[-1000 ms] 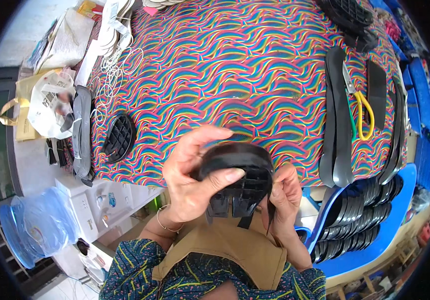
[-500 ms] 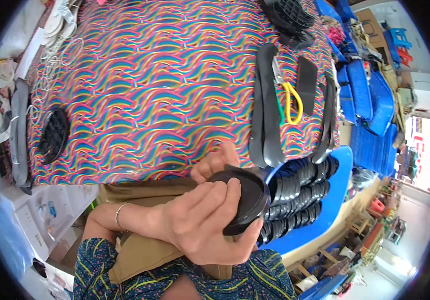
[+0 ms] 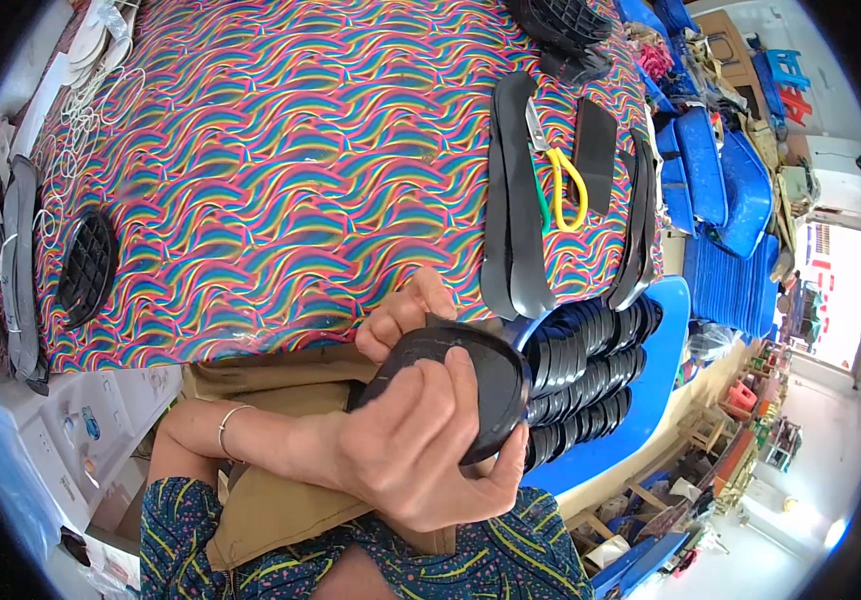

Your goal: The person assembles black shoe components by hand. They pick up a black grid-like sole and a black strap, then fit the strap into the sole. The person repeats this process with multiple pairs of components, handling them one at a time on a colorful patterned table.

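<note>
Table [image 3: 281,180]: wavy, multicoloured; blue trays [image 3: 733,285] stacked beyond right edge. Black piece [image 3: 498,392] — rounded, glossy-rimmed — at near edge, clasped by left hand [image 3: 411,445]; right hand [image 3: 403,315] (partly hidden): grip cannot be told.

A table covered in wave-patterned multicoloured cloth [image 3: 251,180] stretches far; right, bright light fills a rectangular opening [image 3: 839,290] beside a pale wall [image 3: 836,420].

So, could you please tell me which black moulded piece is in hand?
The rounded, rimmed black piece, gripped by the left hand; the others lie on the multicoloured patterned cloth or in the blue plastic tub.
</note>
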Tool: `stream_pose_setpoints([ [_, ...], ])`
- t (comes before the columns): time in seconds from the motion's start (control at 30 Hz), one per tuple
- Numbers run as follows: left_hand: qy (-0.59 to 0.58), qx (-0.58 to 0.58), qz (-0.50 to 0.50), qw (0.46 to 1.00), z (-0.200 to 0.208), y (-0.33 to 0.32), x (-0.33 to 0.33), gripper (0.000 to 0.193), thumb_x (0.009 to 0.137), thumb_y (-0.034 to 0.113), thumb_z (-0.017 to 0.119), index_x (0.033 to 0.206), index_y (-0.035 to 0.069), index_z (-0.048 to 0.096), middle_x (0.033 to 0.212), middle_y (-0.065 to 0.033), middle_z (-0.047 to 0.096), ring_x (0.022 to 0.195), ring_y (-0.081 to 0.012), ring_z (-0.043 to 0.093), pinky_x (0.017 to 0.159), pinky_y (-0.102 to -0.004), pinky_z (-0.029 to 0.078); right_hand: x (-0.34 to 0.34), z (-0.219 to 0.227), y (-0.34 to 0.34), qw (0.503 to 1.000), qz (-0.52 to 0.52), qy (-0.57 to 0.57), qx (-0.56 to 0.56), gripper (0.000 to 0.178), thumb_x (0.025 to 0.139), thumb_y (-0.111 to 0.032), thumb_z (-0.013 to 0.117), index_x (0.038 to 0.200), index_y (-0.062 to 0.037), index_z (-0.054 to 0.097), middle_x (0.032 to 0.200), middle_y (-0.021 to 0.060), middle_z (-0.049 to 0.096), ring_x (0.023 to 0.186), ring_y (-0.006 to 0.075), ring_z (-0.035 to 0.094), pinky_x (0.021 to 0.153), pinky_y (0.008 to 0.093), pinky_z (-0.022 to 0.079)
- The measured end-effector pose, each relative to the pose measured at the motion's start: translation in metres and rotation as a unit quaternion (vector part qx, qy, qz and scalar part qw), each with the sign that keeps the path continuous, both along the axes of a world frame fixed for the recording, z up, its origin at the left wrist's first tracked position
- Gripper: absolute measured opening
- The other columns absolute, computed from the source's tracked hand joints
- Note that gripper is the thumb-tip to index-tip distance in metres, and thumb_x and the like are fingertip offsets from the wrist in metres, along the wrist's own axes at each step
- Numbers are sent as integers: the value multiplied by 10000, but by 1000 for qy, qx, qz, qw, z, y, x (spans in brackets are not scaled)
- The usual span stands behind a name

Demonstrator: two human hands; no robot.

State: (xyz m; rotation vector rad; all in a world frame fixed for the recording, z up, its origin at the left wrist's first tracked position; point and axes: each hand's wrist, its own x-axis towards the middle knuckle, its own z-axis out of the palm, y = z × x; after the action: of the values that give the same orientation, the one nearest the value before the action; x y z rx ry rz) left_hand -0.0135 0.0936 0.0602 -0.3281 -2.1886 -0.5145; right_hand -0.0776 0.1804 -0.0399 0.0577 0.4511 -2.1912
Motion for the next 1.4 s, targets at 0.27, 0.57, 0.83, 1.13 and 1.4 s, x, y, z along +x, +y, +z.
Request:
stream_pose_setpoints([
  [0.27,-169,488,2,857,-10,-68,-11,271,830,-28,668,1100,-16,656,1013,-131,694,895,-205,673,806,-293,527,-5,18,-17,991,-24,60,118,283,894,-184,691,1103,-56,549,1032,47,648,755,76,536,699,246,466],
  [0.57,-145,619,3,772,-28,-82,-21,330,799,-68,675,1123,-10,656,1082,-85,677,977,-146,643,868,-269,508,3,14,-22,981,-46,75,172,304,952,-271,621,1174,-77,546,1013,36,667,807,81,637,701,279,559],
  [0.83,-158,618,25,770,-17,-69,-34,319,823,-81,615,1127,9,650,1076,-75,670,989,-140,641,862,-264,505,7,19,-25,978,-68,40,195,275,973,-317,581,1165,-123,554,772,-59,489,655,56,461,606,234,413],
  [1.13,-92,521,36,848,-29,-73,-35,320,870,-80,576,1174,14,612,1104,-107,674,980,-175,665,850,-288,526,-8,15,-21,951,-69,165,252,288,1005,-258,534,1219,-71,582,1089,49,629,957,148,603,848,332,509],
  [1.4,-69,479,73,872,-33,-79,-36,313,873,-86,578,1170,9,610,1074,-109,683,962,-177,673,832,-280,529,-10,44,-8,846,16,355,398,346,945,-9,560,1273,103,548,1170,127,652,1036,132,610,946,270,456],
])
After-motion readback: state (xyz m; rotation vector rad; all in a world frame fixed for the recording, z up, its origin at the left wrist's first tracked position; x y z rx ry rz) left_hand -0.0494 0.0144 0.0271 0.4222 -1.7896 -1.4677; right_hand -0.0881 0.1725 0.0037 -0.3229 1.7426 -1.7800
